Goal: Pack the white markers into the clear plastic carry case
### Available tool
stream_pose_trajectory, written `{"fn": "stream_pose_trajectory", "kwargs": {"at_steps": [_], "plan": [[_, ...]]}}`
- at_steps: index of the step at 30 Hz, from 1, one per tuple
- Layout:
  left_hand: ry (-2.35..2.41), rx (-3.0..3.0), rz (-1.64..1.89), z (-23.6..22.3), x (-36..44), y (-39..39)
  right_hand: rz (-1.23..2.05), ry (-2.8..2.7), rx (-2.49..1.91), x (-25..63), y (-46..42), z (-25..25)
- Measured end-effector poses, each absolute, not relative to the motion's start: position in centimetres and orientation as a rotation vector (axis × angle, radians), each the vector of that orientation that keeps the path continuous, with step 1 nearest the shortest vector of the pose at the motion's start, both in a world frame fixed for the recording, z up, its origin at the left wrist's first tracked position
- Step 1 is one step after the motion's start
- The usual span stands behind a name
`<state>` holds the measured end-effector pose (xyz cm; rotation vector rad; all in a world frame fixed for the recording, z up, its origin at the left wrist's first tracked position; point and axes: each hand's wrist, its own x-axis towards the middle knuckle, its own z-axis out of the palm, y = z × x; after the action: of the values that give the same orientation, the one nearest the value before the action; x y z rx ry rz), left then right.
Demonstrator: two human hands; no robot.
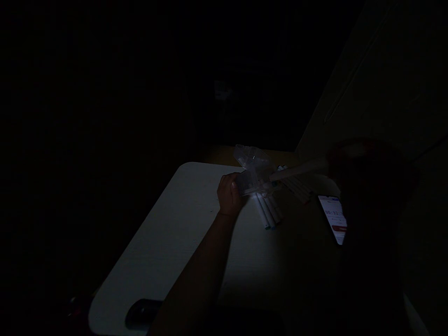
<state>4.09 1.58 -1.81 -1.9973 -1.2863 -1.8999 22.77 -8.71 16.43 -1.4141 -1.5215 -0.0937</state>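
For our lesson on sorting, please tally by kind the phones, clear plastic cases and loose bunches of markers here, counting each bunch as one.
Phone: 1
Clear plastic case: 1
Marker bunches: 2 (near bunch, far bunch)
Total: 4
It is too dark to count single markers surely.

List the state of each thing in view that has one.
Left hand: closed on the case
Clear plastic case: held, seemingly open; too dim to be sure
Right hand: too dark to tell
Nearer markers: lying side by side
Farther markers: lying down
Phone: screen lit, partly covered
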Motion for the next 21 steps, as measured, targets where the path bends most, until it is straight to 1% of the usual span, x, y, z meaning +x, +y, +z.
{"fn": "stream_pose_trajectory", "kwargs": {"at_steps": [3, 6, 10, 18, 21], "plan": [[-1.277, -2.019, -1.870, -1.89, 4.12, 1.65, -0.045, -1.464, -1.412, 21.77, -9.07, 16.71], [-1.272, -2.032, -1.847, -1.85, 4.07, 1.64, -0.054, -1.517, -1.469, 21.43, -9.17, 16.90], [-1.245, -2.009, -1.889, -1.56, 3.99, 1.39, 0.012, -1.594, -1.498, 21.75, -8.91, 16.85], [-1.203, -1.998, -1.922, -1.11, 4.12, 1.17, 0.312, -1.630, -1.417, 21.75, -8.73, 16.68], [-1.209, -2.009, -1.924, -1.08, 4.09, 1.16, 0.366, -1.682, -1.356, 21.81, -8.50, 16.35]]}}
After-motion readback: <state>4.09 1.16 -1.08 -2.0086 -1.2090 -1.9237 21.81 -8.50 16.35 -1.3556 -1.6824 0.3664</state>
